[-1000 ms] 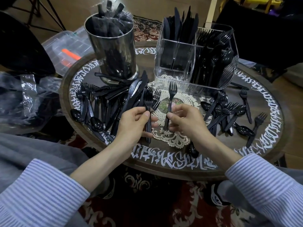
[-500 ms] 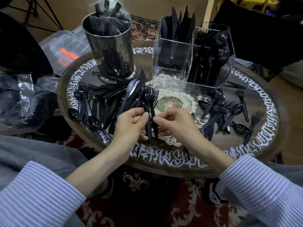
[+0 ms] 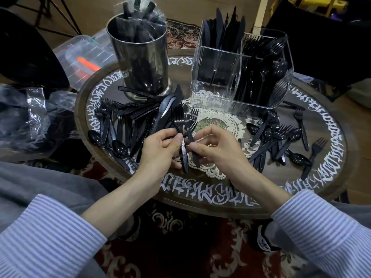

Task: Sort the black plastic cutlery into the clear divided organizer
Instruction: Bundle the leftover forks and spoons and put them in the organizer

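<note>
Left hand (image 3: 160, 149) pinches bunch of black plastic forks (image 3: 181, 133), tines up, in front of clear divided acrylic organizer (image 3: 216, 93). Right hand (image 3: 216, 147) pinches one fork's handle beside them. Loose cutlery either side of organizer.

Two hands work over one round tabletop (image 3: 325, 183): the left hand (image 3: 160, 151) has its grip on one black fork (image 3: 179, 127), and the right hand (image 3: 217, 150) pinches a second fork (image 3: 191, 125). There stand one clear divided organizer (image 3: 216, 97) and one metal canister (image 3: 140, 63). Loose cutlery lies in two heaps, a left pile (image 3: 128, 125) and a right pile (image 3: 281, 139), each too tangled to count.
</note>
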